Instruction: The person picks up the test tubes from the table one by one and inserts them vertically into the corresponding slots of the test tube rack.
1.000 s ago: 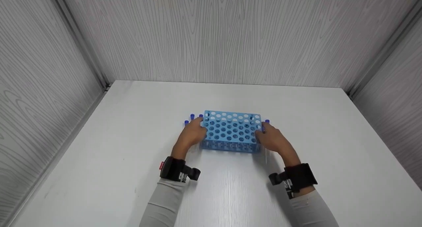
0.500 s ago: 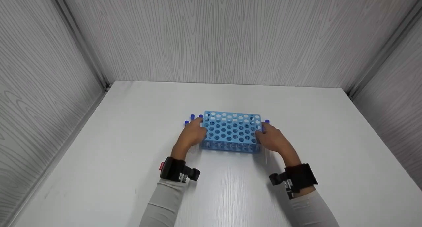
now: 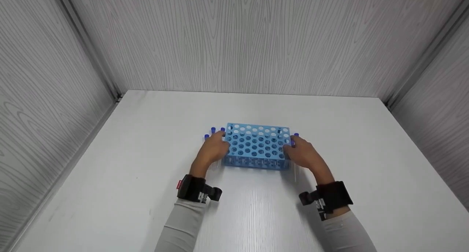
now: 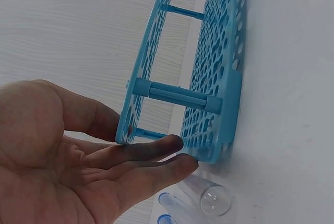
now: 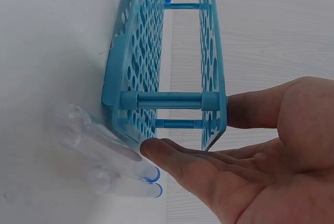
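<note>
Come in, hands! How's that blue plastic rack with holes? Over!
Left hand and right hand holding opposite ends. Blue plastic rack with round holes, upright. Clear, blue-capped tubes beside both ends, maybe in the way.

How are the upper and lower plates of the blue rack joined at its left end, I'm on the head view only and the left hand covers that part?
Observer: In the left wrist view, a round blue post stands between the two plates of the blue rack there.
Operator: And how far down do that hand's fingers go?
Observer: The left hand has its fingers stretched along the rack's end, with the tips level with the lower plate.
Operator: What shape are the bottoms of the tubes by the right hand?
Observer: Rounded; the right wrist view shows that on the clear tubes near the right hand.
</note>
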`<act>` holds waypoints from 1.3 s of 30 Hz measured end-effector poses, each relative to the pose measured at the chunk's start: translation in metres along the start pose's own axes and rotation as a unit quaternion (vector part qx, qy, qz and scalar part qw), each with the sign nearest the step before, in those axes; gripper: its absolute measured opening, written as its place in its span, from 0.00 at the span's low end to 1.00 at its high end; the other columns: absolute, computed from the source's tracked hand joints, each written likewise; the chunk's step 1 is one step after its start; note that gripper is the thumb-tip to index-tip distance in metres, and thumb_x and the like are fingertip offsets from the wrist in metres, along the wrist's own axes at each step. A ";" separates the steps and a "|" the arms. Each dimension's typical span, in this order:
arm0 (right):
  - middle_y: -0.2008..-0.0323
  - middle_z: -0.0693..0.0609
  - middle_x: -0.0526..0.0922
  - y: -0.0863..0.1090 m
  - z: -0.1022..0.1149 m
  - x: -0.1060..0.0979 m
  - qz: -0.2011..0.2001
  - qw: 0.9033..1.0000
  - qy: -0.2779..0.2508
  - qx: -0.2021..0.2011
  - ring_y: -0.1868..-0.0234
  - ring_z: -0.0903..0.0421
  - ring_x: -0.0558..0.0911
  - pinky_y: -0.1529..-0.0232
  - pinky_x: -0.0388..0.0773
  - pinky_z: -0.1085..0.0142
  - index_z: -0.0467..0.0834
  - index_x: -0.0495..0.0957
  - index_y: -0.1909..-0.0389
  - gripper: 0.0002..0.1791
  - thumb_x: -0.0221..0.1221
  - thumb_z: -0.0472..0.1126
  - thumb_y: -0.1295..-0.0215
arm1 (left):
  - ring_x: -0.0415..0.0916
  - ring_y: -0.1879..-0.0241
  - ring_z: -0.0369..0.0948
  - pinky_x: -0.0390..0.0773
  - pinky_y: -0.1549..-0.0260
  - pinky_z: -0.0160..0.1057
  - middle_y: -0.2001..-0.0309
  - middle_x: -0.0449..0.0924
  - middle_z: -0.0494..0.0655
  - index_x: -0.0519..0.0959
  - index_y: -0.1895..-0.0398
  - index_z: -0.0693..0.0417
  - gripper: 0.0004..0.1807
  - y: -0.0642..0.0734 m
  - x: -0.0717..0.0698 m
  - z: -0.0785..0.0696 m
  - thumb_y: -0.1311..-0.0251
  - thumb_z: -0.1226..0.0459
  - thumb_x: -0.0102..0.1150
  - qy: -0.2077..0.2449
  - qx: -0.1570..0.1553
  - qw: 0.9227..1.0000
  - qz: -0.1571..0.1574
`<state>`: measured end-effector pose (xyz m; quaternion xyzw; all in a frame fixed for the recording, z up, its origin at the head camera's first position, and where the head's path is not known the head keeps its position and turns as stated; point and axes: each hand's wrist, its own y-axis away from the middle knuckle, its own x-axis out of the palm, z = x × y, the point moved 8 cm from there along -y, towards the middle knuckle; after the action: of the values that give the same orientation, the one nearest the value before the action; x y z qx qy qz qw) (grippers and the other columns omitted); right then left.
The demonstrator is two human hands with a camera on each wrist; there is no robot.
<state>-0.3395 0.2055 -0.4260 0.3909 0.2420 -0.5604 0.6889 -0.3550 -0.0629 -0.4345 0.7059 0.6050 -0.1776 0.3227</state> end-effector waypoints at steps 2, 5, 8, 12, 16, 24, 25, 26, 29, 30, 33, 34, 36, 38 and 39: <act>0.21 0.32 0.49 0.000 0.000 0.000 -0.002 1.000 -0.003 0.000 0.20 0.34 0.49 0.23 0.50 0.41 0.31 0.49 0.21 0.38 0.43 0.48 0.23 | 0.58 0.23 0.55 0.61 0.26 0.56 0.24 0.63 0.57 0.59 0.22 0.57 0.32 0.000 0.001 0.001 0.27 0.61 0.43 0.006 -0.001 1.000 0.002; 0.21 0.31 0.50 0.001 0.001 0.000 -0.004 1.000 -0.006 -0.001 0.21 0.34 0.50 0.23 0.51 0.41 0.32 0.49 0.22 0.38 0.44 0.48 0.23 | 0.58 0.23 0.55 0.60 0.26 0.56 0.24 0.63 0.57 0.58 0.22 0.57 0.32 0.000 0.001 0.002 0.27 0.61 0.44 0.011 -0.002 1.000 0.003; 0.21 0.31 0.50 0.002 0.001 0.000 -0.003 1.000 -0.010 -0.002 0.21 0.34 0.50 0.23 0.51 0.41 0.32 0.49 0.21 0.38 0.44 0.48 0.23 | 0.57 0.23 0.55 0.60 0.26 0.56 0.24 0.63 0.57 0.58 0.22 0.58 0.32 0.001 0.001 0.001 0.28 0.61 0.43 0.012 -0.001 1.000 0.003; 0.22 0.31 0.50 0.000 0.001 0.000 -0.003 1.000 -0.006 -0.007 0.21 0.33 0.50 0.23 0.51 0.41 0.31 0.48 0.22 0.38 0.43 0.48 0.24 | 0.58 0.23 0.55 0.61 0.26 0.56 0.24 0.63 0.57 0.58 0.22 0.59 0.32 0.001 0.000 0.000 0.28 0.61 0.44 0.012 0.002 1.000 0.002; 0.23 0.30 0.54 -0.002 0.002 0.000 -0.007 1.000 0.003 -0.014 0.21 0.33 0.53 0.23 0.53 0.42 0.30 0.49 0.22 0.37 0.43 0.47 0.24 | 0.59 0.24 0.55 0.62 0.27 0.56 0.25 0.64 0.57 0.59 0.22 0.59 0.32 0.001 0.000 -0.001 0.28 0.61 0.44 0.013 -0.001 1.000 0.001; 0.23 0.30 0.54 -0.003 0.000 0.001 -0.006 1.000 0.002 -0.006 0.22 0.33 0.53 0.23 0.53 0.41 0.30 0.50 0.22 0.37 0.43 0.47 0.24 | 0.57 0.23 0.54 0.61 0.26 0.56 0.24 0.62 0.56 0.58 0.21 0.57 0.32 0.001 0.001 0.002 0.28 0.60 0.44 0.012 -0.013 1.000 0.004; 0.23 0.30 0.55 -0.003 0.000 0.001 -0.007 1.000 -0.001 -0.006 0.22 0.33 0.54 0.23 0.54 0.42 0.31 0.50 0.22 0.37 0.43 0.47 0.24 | 0.57 0.23 0.54 0.60 0.26 0.56 0.23 0.62 0.56 0.58 0.21 0.57 0.32 0.001 0.001 0.002 0.28 0.60 0.44 0.012 -0.013 1.000 0.003; 0.23 0.30 0.56 -0.003 0.000 0.001 -0.009 1.000 -0.003 -0.006 0.22 0.33 0.56 0.24 0.55 0.41 0.31 0.50 0.22 0.37 0.43 0.47 0.24 | 0.57 0.23 0.54 0.60 0.26 0.56 0.23 0.62 0.56 0.58 0.21 0.57 0.32 0.001 0.000 0.002 0.28 0.60 0.44 0.013 -0.013 1.000 0.003; 0.25 0.31 0.59 -0.002 0.000 -0.002 -0.014 1.000 -0.012 -0.005 0.24 0.33 0.60 0.25 0.59 0.41 0.32 0.51 0.22 0.37 0.43 0.48 0.24 | 0.57 0.23 0.54 0.59 0.26 0.56 0.23 0.61 0.56 0.58 0.21 0.57 0.33 0.001 0.000 0.003 0.28 0.60 0.44 0.015 -0.013 1.000 0.003; 0.25 0.31 0.60 -0.001 0.000 -0.003 -0.017 1.000 -0.014 -0.006 0.25 0.34 0.62 0.26 0.60 0.41 0.33 0.51 0.22 0.36 0.43 0.48 0.23 | 0.56 0.23 0.55 0.59 0.26 0.56 0.23 0.61 0.56 0.58 0.21 0.57 0.33 0.001 0.000 0.003 0.28 0.61 0.44 0.016 -0.013 1.000 0.004; 0.26 0.31 0.63 0.001 0.000 -0.008 -0.030 0.999 -0.025 -0.008 0.27 0.35 0.67 0.28 0.65 0.42 0.35 0.53 0.22 0.35 0.43 0.49 0.22 | 0.56 0.23 0.55 0.60 0.26 0.56 0.23 0.61 0.56 0.57 0.21 0.57 0.33 0.001 0.001 0.003 0.28 0.61 0.44 0.018 -0.014 1.000 0.007; 0.27 0.31 0.64 0.002 0.000 -0.011 -0.035 0.999 -0.034 -0.010 0.29 0.36 0.70 0.30 0.68 0.43 0.35 0.53 0.22 0.34 0.43 0.49 0.21 | 0.56 0.23 0.55 0.60 0.26 0.56 0.23 0.61 0.56 0.57 0.21 0.57 0.33 0.001 0.001 0.002 0.28 0.61 0.44 0.018 -0.013 1.000 0.006; 0.29 0.31 0.68 0.003 0.000 -0.016 -0.048 0.997 -0.053 -0.015 0.33 0.37 0.76 0.34 0.74 0.45 0.36 0.54 0.22 0.33 0.44 0.48 0.21 | 0.56 0.22 0.55 0.59 0.26 0.56 0.23 0.60 0.56 0.57 0.21 0.57 0.33 0.001 0.001 0.002 0.28 0.61 0.44 0.016 -0.014 1.000 0.006; 0.32 0.31 0.72 0.005 -0.001 -0.022 -0.064 0.995 -0.075 -0.021 0.39 0.38 0.81 0.39 0.79 0.48 0.36 0.56 0.23 0.32 0.44 0.46 0.20 | 0.55 0.22 0.55 0.59 0.25 0.56 0.23 0.60 0.57 0.57 0.21 0.57 0.33 0.001 0.000 0.002 0.28 0.61 0.44 0.015 -0.013 1.000 0.005; 0.34 0.31 0.74 0.005 -0.002 -0.024 -0.071 0.994 -0.085 -0.022 0.41 0.39 0.83 0.41 0.81 0.49 0.36 0.57 0.23 0.31 0.44 0.46 0.20 | 0.55 0.22 0.55 0.59 0.25 0.56 0.23 0.60 0.57 0.57 0.21 0.57 0.33 0.001 0.000 0.002 0.28 0.61 0.44 0.014 -0.012 1.000 0.004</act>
<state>-0.3404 0.2217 -0.4069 0.3085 0.2223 -0.6338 0.6736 -0.3542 -0.0638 -0.4357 0.7065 0.6087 -0.1594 0.3239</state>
